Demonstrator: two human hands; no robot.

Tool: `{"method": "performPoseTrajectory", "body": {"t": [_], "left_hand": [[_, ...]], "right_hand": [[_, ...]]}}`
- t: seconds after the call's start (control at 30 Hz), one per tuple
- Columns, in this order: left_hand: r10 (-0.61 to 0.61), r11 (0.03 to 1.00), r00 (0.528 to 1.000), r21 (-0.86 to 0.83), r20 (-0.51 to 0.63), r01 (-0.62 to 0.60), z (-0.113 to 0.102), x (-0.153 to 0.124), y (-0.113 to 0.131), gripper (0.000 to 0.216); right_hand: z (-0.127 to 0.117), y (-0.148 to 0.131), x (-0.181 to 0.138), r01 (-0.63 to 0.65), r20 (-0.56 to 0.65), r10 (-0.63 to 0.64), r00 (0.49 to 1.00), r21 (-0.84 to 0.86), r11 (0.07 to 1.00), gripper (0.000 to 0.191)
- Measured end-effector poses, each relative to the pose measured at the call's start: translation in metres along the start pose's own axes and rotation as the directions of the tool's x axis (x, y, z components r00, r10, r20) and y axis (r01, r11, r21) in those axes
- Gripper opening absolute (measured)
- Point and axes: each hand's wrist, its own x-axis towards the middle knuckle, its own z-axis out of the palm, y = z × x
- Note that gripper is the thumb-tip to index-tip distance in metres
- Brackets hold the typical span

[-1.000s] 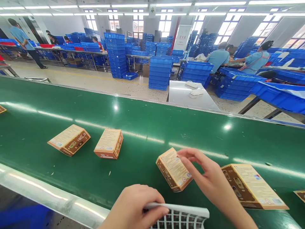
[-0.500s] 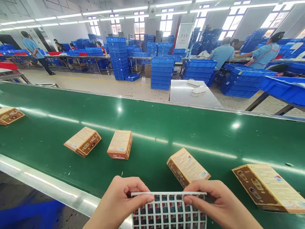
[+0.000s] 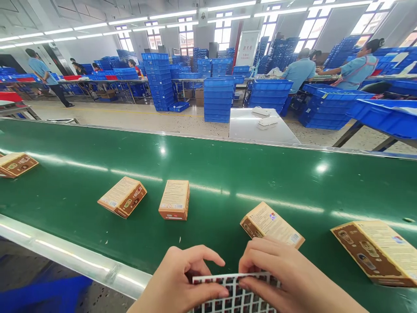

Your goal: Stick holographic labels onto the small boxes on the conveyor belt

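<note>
Both my hands pinch the top edge of a white sticker sheet (image 3: 234, 295) with a grid of small dark labels, at the bottom of the view. My left hand (image 3: 182, 282) grips its left part, my right hand (image 3: 286, 282) its right part, fingers closed. Just beyond my right hand a brown-and-cream carton (image 3: 272, 225) lies flat on the green conveyor belt (image 3: 211, 174). Two more cartons (image 3: 123, 196) (image 3: 175, 199) lie to the left, one larger carton (image 3: 378, 252) to the right, and another (image 3: 17, 164) at the far left edge.
The belt's steel near rail (image 3: 65, 256) runs along the bottom left. Beyond the belt stand a steel table (image 3: 257, 130), stacks of blue crates (image 3: 219, 99), and people in blue shirts (image 3: 299, 76) at benches.
My right hand left the carton and came onto the sticker sheet's top edge. The sheet sits lower in view now. The cartons have shifted rightward, and another has come in at far left.
</note>
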Motion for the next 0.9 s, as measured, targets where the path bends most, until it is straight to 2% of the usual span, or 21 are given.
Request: {"method": "performPoseTrajectory", "body": {"t": [0.1,0.27,0.5,0.77,0.9], "left_hand": [[0.009,1.0,1.0,0.007,-0.006,-0.009,0.0,-0.002,0.0,0.015],[0.0,1.0,1.0,-0.025,-0.011,0.0,-0.001,-0.001,0.0,0.02],[-0.062,0.975,0.997,-0.216,-0.041,0.051,0.005,0.005,0.0,0.023],[0.005,0.979,0.998,-0.204,-0.07,-0.019,0.007,0.009,-0.003,0.02],[0.03,0.984,0.997,-0.174,-0.066,-0.041,0.008,0.01,-0.001,0.018]], "right_hand": [[0.0,0.005,-0.002,-0.009,0.008,0.008,1.0,0.069,0.998,0.019],[0.001,0.008,-0.005,-0.056,0.007,0.055,0.998,0.143,0.988,0.017],[0.003,0.011,-0.006,-0.091,0.004,0.092,0.996,0.192,0.977,0.018],[0.002,0.003,0.002,-0.093,0.037,0.088,0.995,0.14,0.986,0.012],[0.006,0.0,0.009,-0.066,0.03,0.063,0.998,0.107,0.992,0.019]]}}
